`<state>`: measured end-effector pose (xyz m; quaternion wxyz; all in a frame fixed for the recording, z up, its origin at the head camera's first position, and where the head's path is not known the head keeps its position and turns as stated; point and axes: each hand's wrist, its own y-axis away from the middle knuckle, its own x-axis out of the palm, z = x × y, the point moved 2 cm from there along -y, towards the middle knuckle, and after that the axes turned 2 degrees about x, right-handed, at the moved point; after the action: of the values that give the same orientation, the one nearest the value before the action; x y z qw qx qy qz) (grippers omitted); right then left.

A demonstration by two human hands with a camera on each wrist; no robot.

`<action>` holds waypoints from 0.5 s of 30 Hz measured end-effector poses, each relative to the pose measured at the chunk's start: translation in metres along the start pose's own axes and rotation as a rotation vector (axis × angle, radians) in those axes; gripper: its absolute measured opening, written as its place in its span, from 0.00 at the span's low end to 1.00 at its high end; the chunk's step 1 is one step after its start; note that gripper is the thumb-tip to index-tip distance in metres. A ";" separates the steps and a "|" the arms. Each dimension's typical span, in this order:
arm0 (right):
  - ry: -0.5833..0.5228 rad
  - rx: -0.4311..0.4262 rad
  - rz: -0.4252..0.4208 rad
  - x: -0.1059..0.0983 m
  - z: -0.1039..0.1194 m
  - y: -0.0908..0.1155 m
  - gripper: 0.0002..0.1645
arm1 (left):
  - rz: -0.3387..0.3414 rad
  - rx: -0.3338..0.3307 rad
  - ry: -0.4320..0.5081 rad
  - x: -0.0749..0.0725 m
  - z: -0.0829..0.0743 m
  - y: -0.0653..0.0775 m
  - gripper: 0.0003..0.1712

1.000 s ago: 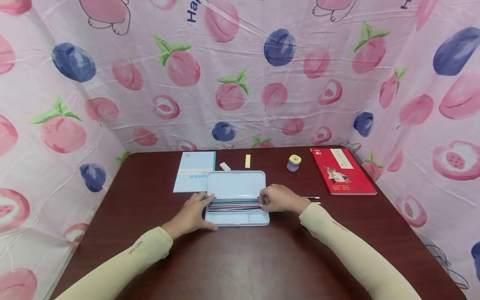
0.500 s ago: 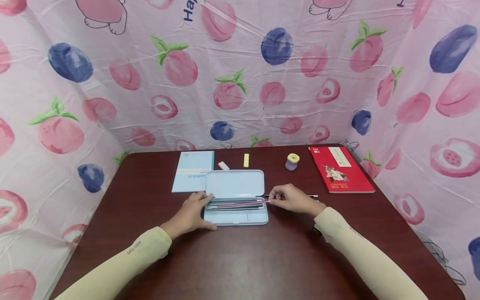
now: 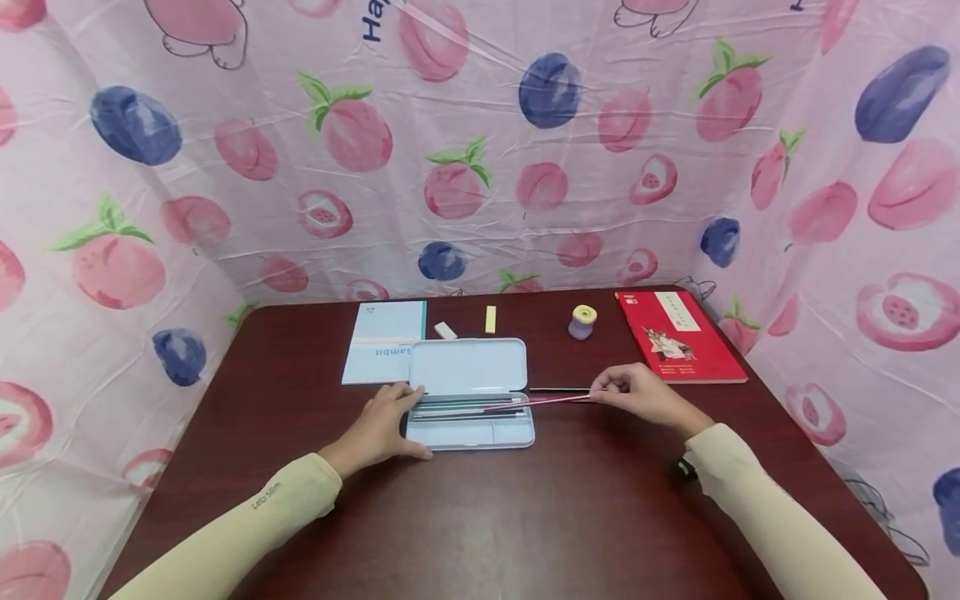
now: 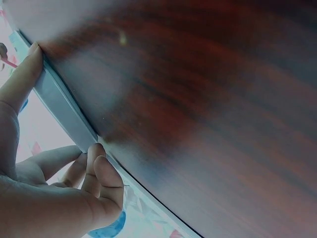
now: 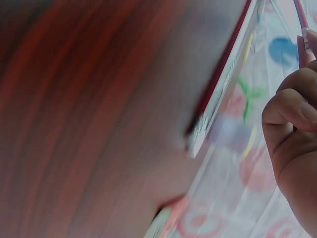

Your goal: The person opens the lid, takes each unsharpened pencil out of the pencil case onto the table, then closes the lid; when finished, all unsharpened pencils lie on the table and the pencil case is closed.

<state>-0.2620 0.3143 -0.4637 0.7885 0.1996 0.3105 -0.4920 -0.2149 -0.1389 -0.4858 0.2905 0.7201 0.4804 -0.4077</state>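
A light blue pencil case (image 3: 450,435) lies open with its lid tipped back and several pencils inside. At its left end my left hand (image 3: 378,423) grips the case, the thumb at the front edge and the fingers toward the hinge; the left wrist view shows the case's side (image 4: 62,106) between them. Right of the case, my right hand (image 3: 641,396) pinches the end of a pink pencil (image 3: 551,401), whose other end still overlaps the case. Behind this pencil a dark pencil (image 3: 555,389) lies on the table, partly hidden by the right hand.
Behind the case are a pale notebook (image 3: 382,321), a white eraser (image 3: 446,331) and a yellow strip (image 3: 491,319). A small yellow-and-purple container (image 3: 581,323) stands farther right, near a red book (image 3: 682,342). A fruit-print curtain (image 3: 457,192) hangs behind the table.
My right hand has moved from inside the case out to the right, drawing the pink pencil partly out with it. The left hand has stayed at the case's left end.
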 end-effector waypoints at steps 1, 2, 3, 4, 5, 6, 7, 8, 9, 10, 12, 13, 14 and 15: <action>-0.004 0.012 -0.006 -0.005 -0.003 0.004 0.07 | -0.001 0.004 0.000 0.000 0.000 0.000 0.65; -0.005 0.027 -0.017 -0.009 -0.005 0.009 0.07 | -0.002 0.005 0.000 0.000 0.000 0.000 0.65; -0.003 0.042 -0.025 -0.014 -0.008 0.014 0.08 | -0.002 0.006 0.001 0.000 0.000 0.000 0.65; 0.001 0.057 -0.038 -0.018 -0.010 0.018 0.08 | -0.002 0.005 -0.002 0.000 0.000 0.000 0.65; 0.007 0.063 -0.047 -0.022 -0.013 0.023 0.09 | -0.001 0.004 -0.003 0.000 0.000 0.000 0.65; 0.013 0.064 -0.060 -0.025 -0.015 0.027 0.09 | -0.001 0.002 -0.005 -0.001 0.000 0.000 0.65; 0.021 0.063 -0.070 -0.029 -0.019 0.031 0.09 | 0.001 -0.001 -0.005 -0.001 0.000 0.000 0.65; 0.026 0.063 -0.083 -0.032 -0.021 0.035 0.09 | 0.002 -0.002 -0.006 -0.001 0.000 0.000 0.65; 0.031 0.062 -0.092 -0.034 -0.024 0.039 0.09 | 0.003 -0.004 -0.008 -0.001 0.000 -0.001 0.66; 0.035 0.059 -0.102 -0.037 -0.027 0.043 0.08 | 0.005 -0.006 -0.009 -0.001 0.000 -0.001 0.66; 0.040 0.059 -0.111 -0.041 -0.031 0.049 0.08 | 0.006 -0.009 -0.008 0.000 0.000 -0.001 0.66; 0.040 0.063 -0.113 -0.043 -0.032 0.051 0.08 | 0.007 -0.010 -0.008 0.000 0.000 -0.001 0.66; 0.037 0.074 -0.115 -0.044 -0.033 0.053 0.08 | 0.008 -0.010 -0.008 0.001 0.000 -0.001 0.66; 0.039 0.082 -0.114 -0.045 -0.034 0.055 0.08 | 0.008 -0.009 -0.007 0.001 0.000 -0.001 0.66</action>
<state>-0.2371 0.3888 -0.4568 0.7441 0.2230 0.3163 -0.5445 -0.2162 -0.1383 -0.4867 0.2970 0.7193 0.4784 -0.4068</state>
